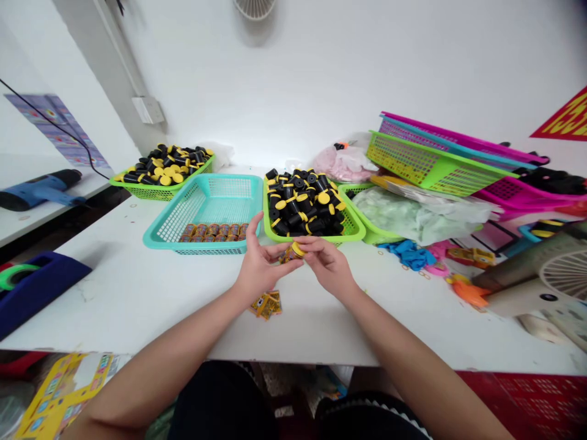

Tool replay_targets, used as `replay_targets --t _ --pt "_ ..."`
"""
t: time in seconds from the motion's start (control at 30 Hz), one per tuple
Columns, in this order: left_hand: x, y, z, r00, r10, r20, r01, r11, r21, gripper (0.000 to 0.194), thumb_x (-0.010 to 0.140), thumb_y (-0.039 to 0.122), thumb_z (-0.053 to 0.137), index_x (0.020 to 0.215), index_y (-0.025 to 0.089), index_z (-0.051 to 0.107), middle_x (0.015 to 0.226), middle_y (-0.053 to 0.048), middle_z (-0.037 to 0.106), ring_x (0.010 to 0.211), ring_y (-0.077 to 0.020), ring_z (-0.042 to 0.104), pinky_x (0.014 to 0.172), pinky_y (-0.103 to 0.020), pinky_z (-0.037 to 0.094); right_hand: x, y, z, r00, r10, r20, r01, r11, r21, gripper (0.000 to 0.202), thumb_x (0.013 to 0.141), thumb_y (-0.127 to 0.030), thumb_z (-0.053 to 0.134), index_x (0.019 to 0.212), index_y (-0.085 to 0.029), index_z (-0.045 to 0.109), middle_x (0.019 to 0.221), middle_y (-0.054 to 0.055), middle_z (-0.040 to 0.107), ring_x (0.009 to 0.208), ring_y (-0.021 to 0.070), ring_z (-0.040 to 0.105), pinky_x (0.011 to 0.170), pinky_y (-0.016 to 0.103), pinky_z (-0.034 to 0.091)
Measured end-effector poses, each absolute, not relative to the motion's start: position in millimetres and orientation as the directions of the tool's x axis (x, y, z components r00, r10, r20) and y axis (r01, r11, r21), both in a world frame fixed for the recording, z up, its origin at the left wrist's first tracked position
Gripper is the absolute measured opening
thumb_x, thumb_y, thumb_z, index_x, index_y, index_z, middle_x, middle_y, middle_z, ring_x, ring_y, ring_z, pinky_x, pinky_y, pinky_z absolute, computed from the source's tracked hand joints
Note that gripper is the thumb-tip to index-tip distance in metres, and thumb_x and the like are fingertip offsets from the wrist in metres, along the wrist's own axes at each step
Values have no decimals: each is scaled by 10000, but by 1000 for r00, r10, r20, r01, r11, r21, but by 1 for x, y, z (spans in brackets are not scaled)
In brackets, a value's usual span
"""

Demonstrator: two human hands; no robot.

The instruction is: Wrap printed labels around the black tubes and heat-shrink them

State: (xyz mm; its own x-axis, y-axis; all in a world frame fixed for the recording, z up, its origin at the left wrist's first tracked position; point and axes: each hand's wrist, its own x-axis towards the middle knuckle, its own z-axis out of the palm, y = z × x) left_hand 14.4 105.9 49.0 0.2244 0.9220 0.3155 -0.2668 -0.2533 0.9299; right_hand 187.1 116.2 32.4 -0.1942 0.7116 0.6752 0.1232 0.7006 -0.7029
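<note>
Between my two hands is a small cylinder with a yellow cap (297, 249) and a colourful printed wrap around its body. My left hand (257, 263) grips its body between thumb and fingers, with the index finger raised. The fingers of my right hand (328, 264) pinch it near the yellow cap. Just below my left hand, a few flat printed sleeves (266, 304) lie on the white table (183, 305). Beyond the hands stands a green basket (358, 235) heaped with black cylinders with yellow caps (305, 201). A teal basket (158, 235) at left holds a row of wrapped cylinders (214, 233).
Another green basket (169, 190) of black and yellow cylinders stands back left. A blue heat gun (41, 189) and a navy tape dispenser (41, 287) are at far left. Stacked baskets (440, 159), plastic bags (408, 211) and a fan (564, 269) crowd the right.
</note>
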Motion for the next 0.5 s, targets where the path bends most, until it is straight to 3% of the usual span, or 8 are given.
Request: replay_targets --t 0.07,0.2,0.33,0.4,0.5 --pt "15 105 52 216 934 286 -322 -208 923 1187 706 222 825 1496 294 -59 969 -44 758 777 -155 731 795 -314 587 188 114 35 -250 653 715 231 758 -610 176 964 -356 518 1074 -275 630 1202 95 679 1141 221 632 952 464 523" --pt "15 106 53 184 949 256 -362 -177 915 1240 669 194 851 1498 283 -68 925 -37 761 781 -159 731 785 -292 581 189 109 42 -295 539 789 437 810 -390 291 861 -306 691 1139 -277 608 1164 94 690 1108 240 618 992 486 462" --pt "12 108 52 327 930 165 -413 -17 911 1262 665 282 868 1491 273 -87 841 -15 755 690 -172 723 681 -279 578 192 109 39 -301 581 756 301 810 -503 204 948 -372 553 1136 -298 573 1164 78 688 1166 227 576 1004 484 456" --pt "9 108 52 435 891 126 -454 96 886 1260 666 391 861 1489 273 -85 808 -1 745 706 -197 727 662 -291 576 194 109 36 -360 581 730 180 811 -556 306 950 -500 495 1188 -311 529 1226 84 662 1238 234 535 1012 489 458" --pt "9 108 51 538 839 85 -472 216 854 1242 660 471 848 1487 288 -59 840 -6 733 797 -230 733 687 -315 575 193 107 37 -444 518 731 121 843 -524 537 845 -631 581 1258 -321 435 1300 97 613 1302 259 477 1028 504 444"
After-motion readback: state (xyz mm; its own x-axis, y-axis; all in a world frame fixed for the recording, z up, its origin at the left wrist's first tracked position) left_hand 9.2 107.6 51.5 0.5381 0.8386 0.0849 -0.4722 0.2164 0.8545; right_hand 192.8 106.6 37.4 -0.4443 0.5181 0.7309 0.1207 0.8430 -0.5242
